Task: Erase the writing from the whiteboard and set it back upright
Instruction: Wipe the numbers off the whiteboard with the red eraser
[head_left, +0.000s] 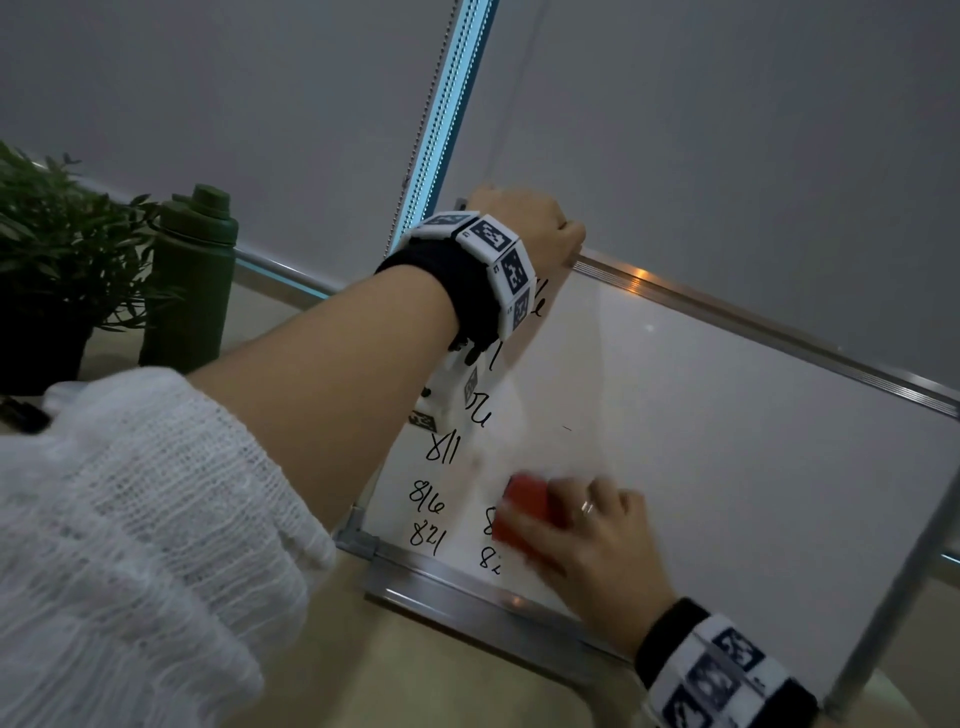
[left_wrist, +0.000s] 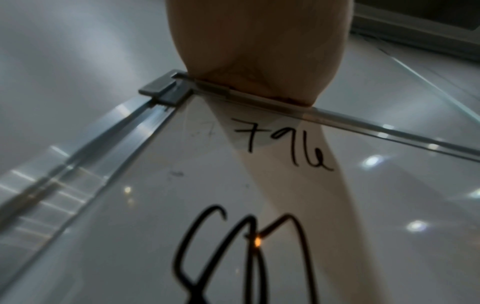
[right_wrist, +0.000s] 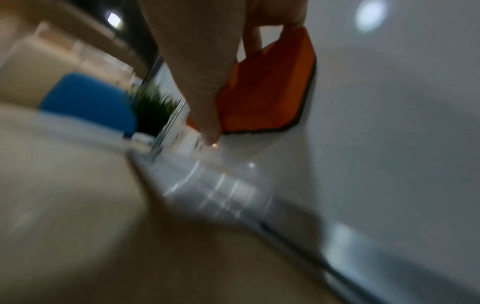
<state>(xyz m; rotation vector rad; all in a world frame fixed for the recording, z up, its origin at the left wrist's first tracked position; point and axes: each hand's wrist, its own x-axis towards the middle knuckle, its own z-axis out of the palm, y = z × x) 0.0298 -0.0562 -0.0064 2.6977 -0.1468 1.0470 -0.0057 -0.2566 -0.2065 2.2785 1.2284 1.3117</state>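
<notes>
Head view: my left hand (head_left: 524, 228) gripped the whiteboard (head_left: 727, 441) by its top rail, upper centre; my right hand (head_left: 597, 540) clamped the eraser (head_left: 527, 512). Board seemed stiff, glossy, likely light; frame edges looked the best hold.

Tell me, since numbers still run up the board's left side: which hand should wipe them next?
The right hand. It already holds the red eraser against the whiteboard, right beside the remaining numbers. The left hand grips the board's top edge, steadying it.
</notes>
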